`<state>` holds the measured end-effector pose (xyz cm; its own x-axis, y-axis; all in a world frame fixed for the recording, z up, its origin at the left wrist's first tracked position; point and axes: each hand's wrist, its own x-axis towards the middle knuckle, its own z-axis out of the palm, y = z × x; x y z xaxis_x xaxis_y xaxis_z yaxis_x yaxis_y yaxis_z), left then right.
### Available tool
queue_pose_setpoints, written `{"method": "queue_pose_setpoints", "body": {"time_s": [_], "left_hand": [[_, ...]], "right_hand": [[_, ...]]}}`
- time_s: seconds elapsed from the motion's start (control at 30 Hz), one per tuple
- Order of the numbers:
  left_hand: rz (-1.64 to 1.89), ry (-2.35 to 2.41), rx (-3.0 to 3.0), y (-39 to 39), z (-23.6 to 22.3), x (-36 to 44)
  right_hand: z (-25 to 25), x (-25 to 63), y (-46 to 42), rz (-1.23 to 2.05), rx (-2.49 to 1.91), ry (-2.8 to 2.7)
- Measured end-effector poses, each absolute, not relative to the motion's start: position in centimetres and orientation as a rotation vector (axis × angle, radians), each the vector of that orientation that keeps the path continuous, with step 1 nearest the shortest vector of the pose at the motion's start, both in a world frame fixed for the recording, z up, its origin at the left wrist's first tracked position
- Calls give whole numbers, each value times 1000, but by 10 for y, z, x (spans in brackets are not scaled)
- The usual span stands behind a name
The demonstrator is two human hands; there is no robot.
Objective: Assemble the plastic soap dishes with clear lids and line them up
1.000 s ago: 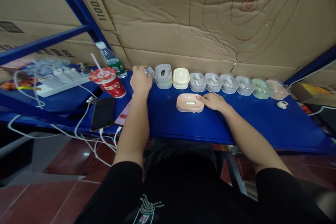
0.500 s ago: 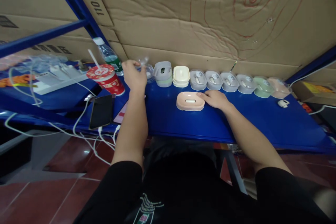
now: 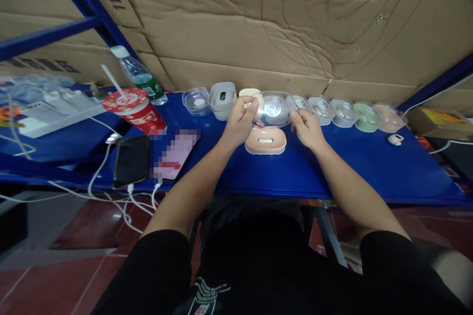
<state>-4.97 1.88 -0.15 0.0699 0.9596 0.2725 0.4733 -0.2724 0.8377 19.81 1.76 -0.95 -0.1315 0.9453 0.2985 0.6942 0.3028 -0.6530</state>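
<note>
Between my two hands is a clear plastic lid (image 3: 283, 108), raised over the table just behind a pink box (image 3: 265, 143). My left hand (image 3: 241, 120) pinches the lid's left edge, its fingers bent. My right hand (image 3: 306, 127) has its thumb and fingers closed on the right edge. Below the lid, the pink box stands on the blue table, with a pale oblong piece in its top. A cream box (image 3: 250, 93) is partly hidden behind my left hand. More clear lids (image 3: 195, 102) lie left of a stack of grey trays (image 3: 221, 103).
Lidded boxes in grey, green (image 3: 368, 117) and pink stand in a row at the back right. A small white piece (image 3: 395, 139) lies before them. To the left are a red cup (image 3: 138, 114), a water bottle (image 3: 146, 78), two phones (image 3: 131, 161) and white cables (image 3: 129, 202).
My left hand has brought a clear lid from the back left to the middle. My right hand has let go of the pink box and taken the lid's right edge.
</note>
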Motion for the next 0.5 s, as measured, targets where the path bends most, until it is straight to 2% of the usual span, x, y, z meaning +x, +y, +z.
{"method": "queue_pose_setpoints", "body": {"time_s": [0.1,0.3,0.5], "left_hand": [[983,1543,1903,13,5,-54],[414,1708,2126,8,19,-68],[40,1665,2195,9,17,-65]], "right_hand": [[-10,197,20,668,-1480,-1843],[-3,204,23,926,-1682,-2028],[-4,206,22,872,-1732,-2297]]}}
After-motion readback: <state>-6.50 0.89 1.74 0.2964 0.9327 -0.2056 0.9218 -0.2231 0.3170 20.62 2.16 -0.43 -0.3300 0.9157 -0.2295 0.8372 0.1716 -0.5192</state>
